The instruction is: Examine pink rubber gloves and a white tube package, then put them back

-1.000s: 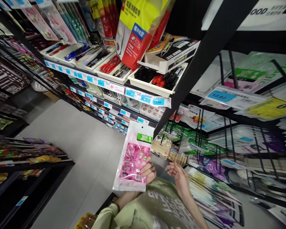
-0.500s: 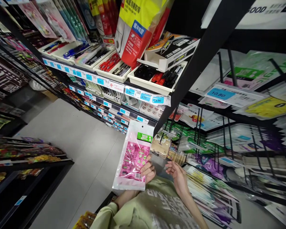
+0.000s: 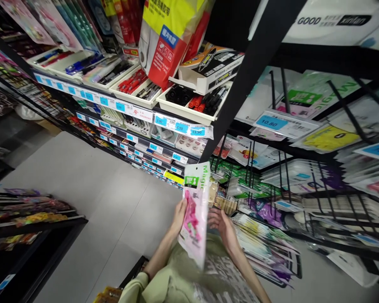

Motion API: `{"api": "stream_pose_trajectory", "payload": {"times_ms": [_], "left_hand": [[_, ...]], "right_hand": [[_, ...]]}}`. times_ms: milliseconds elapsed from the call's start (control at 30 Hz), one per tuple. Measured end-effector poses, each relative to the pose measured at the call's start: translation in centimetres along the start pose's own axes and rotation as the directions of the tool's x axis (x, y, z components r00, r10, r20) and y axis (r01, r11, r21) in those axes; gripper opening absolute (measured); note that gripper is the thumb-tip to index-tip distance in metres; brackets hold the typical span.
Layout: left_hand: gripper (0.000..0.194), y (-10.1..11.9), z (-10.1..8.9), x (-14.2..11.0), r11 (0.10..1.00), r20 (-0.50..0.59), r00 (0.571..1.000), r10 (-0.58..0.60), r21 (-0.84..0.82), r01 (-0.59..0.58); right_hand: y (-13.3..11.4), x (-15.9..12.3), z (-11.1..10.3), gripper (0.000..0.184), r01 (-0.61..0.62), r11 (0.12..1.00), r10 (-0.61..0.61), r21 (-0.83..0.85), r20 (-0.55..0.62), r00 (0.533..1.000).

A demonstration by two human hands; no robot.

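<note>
A clear plastic packet (image 3: pixel 196 214) with a pink insert and a green header label stands on edge in front of my chest, turned nearly side-on to the camera. My left hand (image 3: pixel 179 216) grips its left side, fingers curled on the packet. My right hand (image 3: pixel 221 222) is on its right side, touching the packet with bent fingers. Both sleeves and my shirt are pale green.
A shelf (image 3: pixel 120 109) with blue price tags carries trays of pens and markers (image 3: pixel 205 103) at upper left. Hooks with hanging packets (image 3: pixel 287 126) fill the right side. A low dark shelf (image 3: pixel 34 214) stands at left across the grey floor aisle (image 3: pixel 91 189).
The packet has turned from facing the camera to nearly edge-on. My right hand, which was apart and open, has come in against the packet. The view has shifted slightly right.
</note>
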State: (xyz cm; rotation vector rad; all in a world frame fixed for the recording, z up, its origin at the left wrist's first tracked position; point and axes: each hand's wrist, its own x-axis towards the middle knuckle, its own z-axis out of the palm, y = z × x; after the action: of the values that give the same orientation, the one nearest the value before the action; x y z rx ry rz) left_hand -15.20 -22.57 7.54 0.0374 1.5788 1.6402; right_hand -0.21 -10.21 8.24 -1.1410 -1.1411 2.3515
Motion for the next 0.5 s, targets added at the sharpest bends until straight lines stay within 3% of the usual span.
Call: {"api": "stream_pose_trajectory", "payload": {"times_ms": [67,167,300,367,433,500], "left_hand": [[0.044,0.9,-0.3,0.2,0.988,-0.09,0.988,0.129,0.102,-0.119],[0.041,1.9,-0.6,0.0,0.954,-0.14,0.961,0.237,0.22,-0.204],[0.045,2.7,-0.5,-0.7,0.931,-0.089,0.958,0.272,0.277,-0.238],[0.044,2.9,-0.4,-0.8,0.947,-0.032,0.97,0.239,0.228,-0.226],[0.044,3.0,-0.6,-0.2,0.961,-0.048,0.972,0.229,0.173,-0.218],[0.048,3.2,-0.7,0.8,0.975,-0.173,0.965,0.198,0.136,-0.175]], "right_hand": [[0.1,-0.1,0.0,0.061,-0.015,1.0,0.017,-0.018,0.11,0.994],[0.5,-0.2,0.4,0.056,0.067,0.985,-0.038,-0.161,0.177,0.983],[0.9,-0.1,0.8,0.044,0.146,0.956,-0.107,-0.253,0.161,0.981],[0.7,0.0,0.5,0.039,0.204,0.925,-0.173,-0.321,0.122,0.977],[0.2,0.1,-0.4,0.031,0.267,0.83,-0.243,-0.489,0.113,0.963],[-0.5,0.0,-1.5,0.026,0.234,0.647,-0.243,-0.726,0.094,0.965]]}}
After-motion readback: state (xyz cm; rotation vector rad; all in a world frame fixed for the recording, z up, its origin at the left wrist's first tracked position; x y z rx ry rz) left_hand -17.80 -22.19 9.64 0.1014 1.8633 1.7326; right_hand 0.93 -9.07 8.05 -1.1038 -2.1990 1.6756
